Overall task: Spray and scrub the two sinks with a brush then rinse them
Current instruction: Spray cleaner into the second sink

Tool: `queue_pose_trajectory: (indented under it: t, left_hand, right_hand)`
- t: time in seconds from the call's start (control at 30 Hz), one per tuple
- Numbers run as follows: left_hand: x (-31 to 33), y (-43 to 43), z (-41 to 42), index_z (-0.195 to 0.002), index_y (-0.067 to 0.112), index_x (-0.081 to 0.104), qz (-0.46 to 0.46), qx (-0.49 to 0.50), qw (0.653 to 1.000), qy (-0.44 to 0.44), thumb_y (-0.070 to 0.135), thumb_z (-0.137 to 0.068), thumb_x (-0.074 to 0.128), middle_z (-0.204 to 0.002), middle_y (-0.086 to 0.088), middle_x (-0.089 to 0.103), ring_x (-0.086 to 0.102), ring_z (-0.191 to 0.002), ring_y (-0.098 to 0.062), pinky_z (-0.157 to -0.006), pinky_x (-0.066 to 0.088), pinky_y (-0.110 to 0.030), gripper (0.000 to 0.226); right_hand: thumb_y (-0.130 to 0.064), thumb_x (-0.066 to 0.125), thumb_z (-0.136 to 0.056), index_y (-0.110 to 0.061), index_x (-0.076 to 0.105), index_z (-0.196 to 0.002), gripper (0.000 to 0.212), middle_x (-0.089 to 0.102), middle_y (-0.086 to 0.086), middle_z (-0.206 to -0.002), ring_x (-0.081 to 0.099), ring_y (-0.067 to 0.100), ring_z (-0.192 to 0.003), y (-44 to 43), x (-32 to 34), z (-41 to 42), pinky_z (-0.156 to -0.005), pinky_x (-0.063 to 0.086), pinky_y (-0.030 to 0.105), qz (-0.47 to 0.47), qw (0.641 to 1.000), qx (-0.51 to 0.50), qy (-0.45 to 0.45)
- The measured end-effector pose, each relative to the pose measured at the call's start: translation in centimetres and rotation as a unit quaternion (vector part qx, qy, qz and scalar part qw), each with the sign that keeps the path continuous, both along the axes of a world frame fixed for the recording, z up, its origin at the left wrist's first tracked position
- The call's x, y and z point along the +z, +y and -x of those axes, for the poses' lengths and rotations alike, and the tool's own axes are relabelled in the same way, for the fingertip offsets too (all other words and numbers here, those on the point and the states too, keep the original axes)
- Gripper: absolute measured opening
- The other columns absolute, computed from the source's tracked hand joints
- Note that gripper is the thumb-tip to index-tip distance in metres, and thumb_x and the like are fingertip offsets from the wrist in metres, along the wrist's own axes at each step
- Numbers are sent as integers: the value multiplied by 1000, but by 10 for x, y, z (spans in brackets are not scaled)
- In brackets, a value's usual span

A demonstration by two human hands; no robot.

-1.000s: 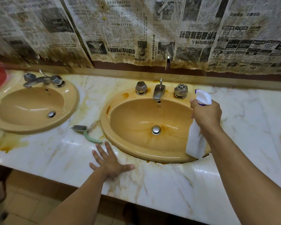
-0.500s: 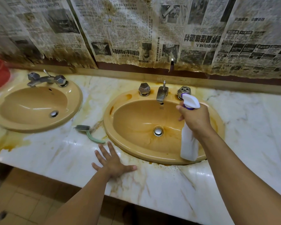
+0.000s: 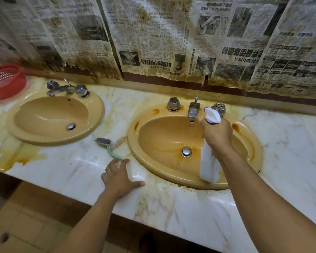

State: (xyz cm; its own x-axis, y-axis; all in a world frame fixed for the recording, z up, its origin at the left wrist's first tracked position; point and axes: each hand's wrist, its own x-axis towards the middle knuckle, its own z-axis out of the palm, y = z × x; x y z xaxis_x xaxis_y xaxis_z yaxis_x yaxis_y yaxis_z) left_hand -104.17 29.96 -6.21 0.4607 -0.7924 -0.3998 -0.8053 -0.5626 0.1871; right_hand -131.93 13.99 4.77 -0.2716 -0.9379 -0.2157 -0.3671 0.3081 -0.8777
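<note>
One spray bottle (image 3: 208, 165) hangs over the right sink (image 3: 171, 172), clasped by the right grip (image 3: 217, 134); left grip (image 3: 119, 178) rests slack on the bench (image 3: 190, 212) beside the brush (image 3: 109, 151); aimed high, mist may miss the stains.

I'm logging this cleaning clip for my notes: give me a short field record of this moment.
right hand: grips white spray bottle over right sink, nozzle near faucet
brush: lies on marble countertop between left sink and right sink
left hand: rests on countertop, fingertips by brush handle's end; contact unclear
stains: brown around right sink's drain and rim
red basket: far left on countertop
</note>
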Motion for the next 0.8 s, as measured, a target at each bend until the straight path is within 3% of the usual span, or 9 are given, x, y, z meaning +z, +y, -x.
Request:
queue_pose_trajectory:
  t: [0.1, 0.17, 0.3, 0.37, 0.47, 0.63, 0.8]
  left_hand:
    - [-5, 4, -15, -154, 38, 21, 10, 1, 1000, -13, 90, -56, 70, -157, -10, 17, 13, -151, -30, -119, 18, -50, 121]
    - [-10, 6, -19, -154, 40, 20, 26, -9, 1000, -6, 92, -56, 68, -159, -9, 14, 8, -152, -29, -121, 13, -51, 121]
    - [-21, 13, -25, -156, 40, 16, 58, -16, 997, 42, 92, -59, 65, -160, -6, -1, -10, -155, -24, -123, -2, -57, 121]
    - [-25, 17, -27, -159, 40, 8, 50, -25, 997, 61, 94, -60, 58, -162, -3, -12, -25, -153, -21, -121, -13, -57, 123]
    - [-29, 17, -29, -159, 42, -4, 24, -35, 996, 79, 96, -62, 52, -164, -1, -27, -42, -146, -18, -116, -23, -56, 125]
    - [-30, 12, -32, -158, 45, -12, -9, -37, 996, 81, 95, -63, 56, -160, 3, -40, -46, -144, -19, -116, -23, -58, 127]
    - [-30, 10, -33, -158, 46, -15, -25, -37, 996, 83, 96, -62, 56, -159, 2, -42, -46, -144, -21, -115, -22, -60, 129]
  right_hand:
    - [-47, 71, -90, -23, 56, -72, 33, 73, 13, -89, 68, 34, -86, -4, 7, -9, -77, 54, 41, -15, 999, -47, 10]
    - [-48, 71, -88, -19, 60, -75, 34, 73, 14, -92, 68, 35, -88, -7, 7, -16, -77, 55, 40, -38, 998, -57, 7]
    - [-47, 72, -86, -12, 71, -97, 37, 73, 11, -91, 69, 32, -84, -8, 1, -35, -67, 53, 35, -62, 998, 3, 1]
    - [-44, 74, -86, -17, 69, -95, 29, 73, 10, -89, 70, 32, -84, -7, -3, -44, -76, 56, 42, -53, 998, 33, 0]
    - [-43, 74, -88, -19, 64, -78, 28, 72, 13, -83, 70, 33, -82, -6, -5, -55, -73, 53, 39, -44, 998, 37, 2]
    - [-40, 69, -92, -16, 56, -68, 36, 71, 15, -82, 69, 34, -80, -6, -4, -67, -66, 49, 35, -40, 999, -33, -6]
    - [-37, 67, -94, -25, 52, -70, 31, 70, 11, -87, 69, 33, -84, -7, -2, -74, -76, 56, 43, -22, 1000, -10, 3]
